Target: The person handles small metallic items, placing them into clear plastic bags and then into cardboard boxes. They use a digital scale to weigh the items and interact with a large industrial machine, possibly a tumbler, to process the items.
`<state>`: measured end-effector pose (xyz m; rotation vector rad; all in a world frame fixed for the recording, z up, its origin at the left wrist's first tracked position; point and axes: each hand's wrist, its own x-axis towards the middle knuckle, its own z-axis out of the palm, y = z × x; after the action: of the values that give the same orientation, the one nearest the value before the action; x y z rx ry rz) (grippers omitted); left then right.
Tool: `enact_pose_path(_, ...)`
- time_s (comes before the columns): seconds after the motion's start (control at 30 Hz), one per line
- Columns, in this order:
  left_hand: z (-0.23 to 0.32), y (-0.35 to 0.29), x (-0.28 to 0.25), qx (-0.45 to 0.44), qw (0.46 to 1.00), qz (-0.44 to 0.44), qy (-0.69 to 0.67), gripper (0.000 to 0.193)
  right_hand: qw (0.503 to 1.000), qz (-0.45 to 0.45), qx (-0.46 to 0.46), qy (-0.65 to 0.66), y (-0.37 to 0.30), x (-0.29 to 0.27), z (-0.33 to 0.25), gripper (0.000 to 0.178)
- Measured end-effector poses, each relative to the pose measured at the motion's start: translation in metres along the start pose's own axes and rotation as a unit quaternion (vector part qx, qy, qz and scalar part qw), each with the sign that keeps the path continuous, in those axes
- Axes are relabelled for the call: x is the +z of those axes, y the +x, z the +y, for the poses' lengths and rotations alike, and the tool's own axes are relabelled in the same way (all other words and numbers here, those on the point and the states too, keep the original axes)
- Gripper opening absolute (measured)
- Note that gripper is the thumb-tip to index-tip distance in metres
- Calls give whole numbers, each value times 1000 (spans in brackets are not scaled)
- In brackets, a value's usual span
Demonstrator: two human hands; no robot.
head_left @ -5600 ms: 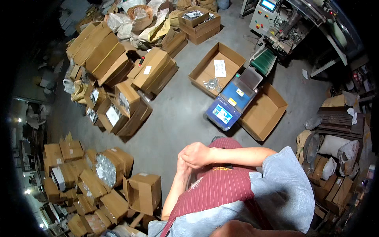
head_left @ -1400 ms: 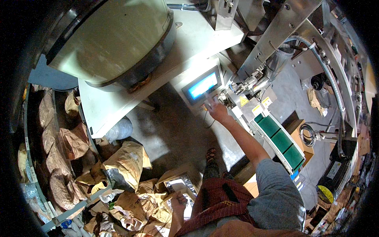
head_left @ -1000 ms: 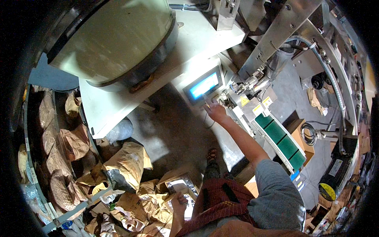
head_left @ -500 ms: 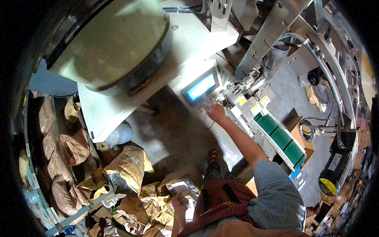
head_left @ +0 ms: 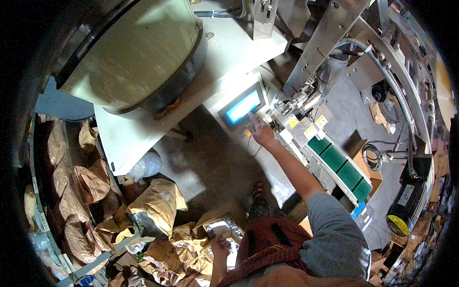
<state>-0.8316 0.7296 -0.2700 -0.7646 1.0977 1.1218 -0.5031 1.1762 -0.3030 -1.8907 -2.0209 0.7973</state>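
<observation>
Since the earliest frame, the clasped hands have parted, the right hand (head_left: 263, 135) now out at the lit screen (head_left: 244, 106). A large pale bowl (head_left: 138, 52) and white tabletop (head_left: 234, 45) fill the far left; a green conveyor belt (head_left: 332, 158) slopes at right. The screen sits between, right fingers extended at its near edge, gripping nothing (touch can't be judged). Near left, the left hand (head_left: 220, 245) curls beside crumpled brown paper (head_left: 184, 245); whether it holds anything is unclear.

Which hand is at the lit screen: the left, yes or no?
No, the right hand has its fingers by the lower edge of the lit screen, while the left hand is well away from it.
</observation>
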Motion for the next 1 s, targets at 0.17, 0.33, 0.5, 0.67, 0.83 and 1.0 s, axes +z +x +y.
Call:
enact_pose_path(0.17,10,23,-25,0,994,-101,35,13,999,-47,-14,-10,-20,10,8,50)
enact_pose_path(0.33,-33,6,69,109,969,-44,219,25,977,-160,-106,89,-172,64,4,37)
enact_pose_path(0.5,-117,-9,145,66,902,-273,329,34,879,-354,76,311,-366,39,-8,53)
enact_pose_path(0.67,-255,-67,156,-29,795,-408,448,43,765,-29,303,567,-522,-16,9,52)
enact_pose_path(0.83,-376,-106,72,-264,772,-348,462,40,893,313,155,284,-683,-95,-26,68)
enact_pose_path(1.0,-501,-197,-28,-369,580,-380,619,29,847,454,256,107,-865,-94,-12,56)
